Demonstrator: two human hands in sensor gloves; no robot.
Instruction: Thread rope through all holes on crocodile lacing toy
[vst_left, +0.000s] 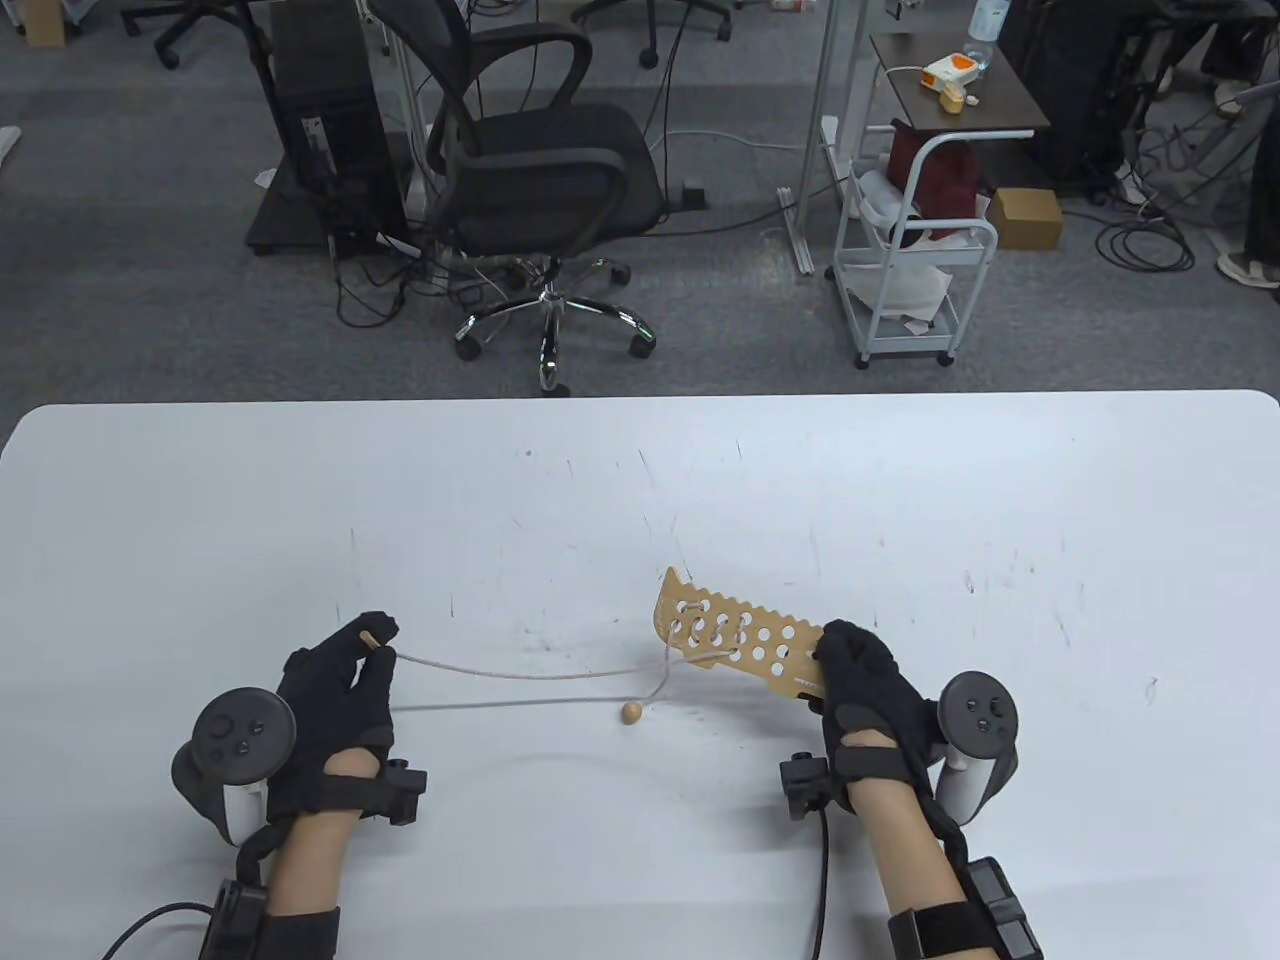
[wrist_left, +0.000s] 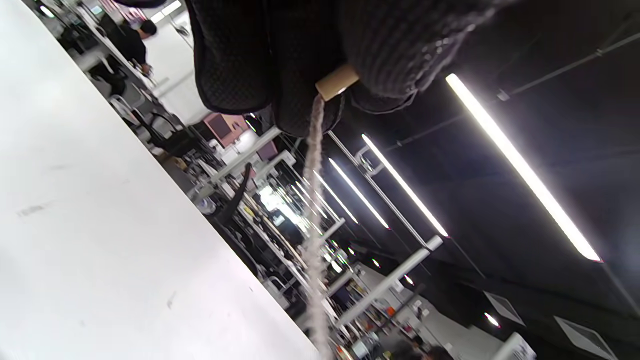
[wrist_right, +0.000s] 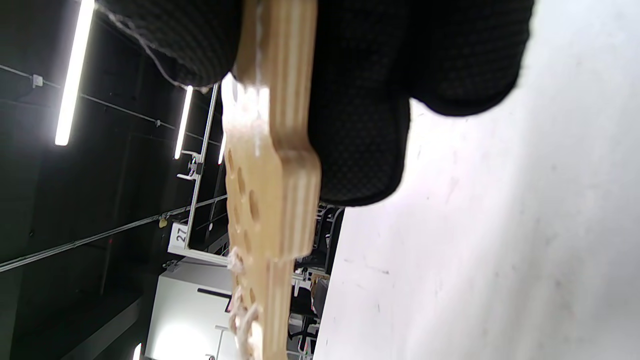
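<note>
The wooden crocodile lacing board (vst_left: 735, 635) is lifted off the white table (vst_left: 640, 480), tilted, with several round holes. My right hand (vst_left: 850, 680) grips its near end; the right wrist view shows the board (wrist_right: 272, 165) edge-on between my fingers (wrist_right: 360, 125). A pale rope (vst_left: 520, 678) is laced through a few holes at the board's far end and runs left to my left hand (vst_left: 365, 650), which pinches the rope's wooden tip (vst_left: 369, 639). The left wrist view shows that tip (wrist_left: 337, 82) held between gloved fingertips, with the rope (wrist_left: 314, 200) trailing away. A wooden bead (vst_left: 631, 712) hangs on the rope's other end.
An office chair (vst_left: 540, 170), a computer tower (vst_left: 330, 120) and a white cart (vst_left: 915, 250) stand on the floor beyond the table's far edge. Nothing else lies on the tabletop.
</note>
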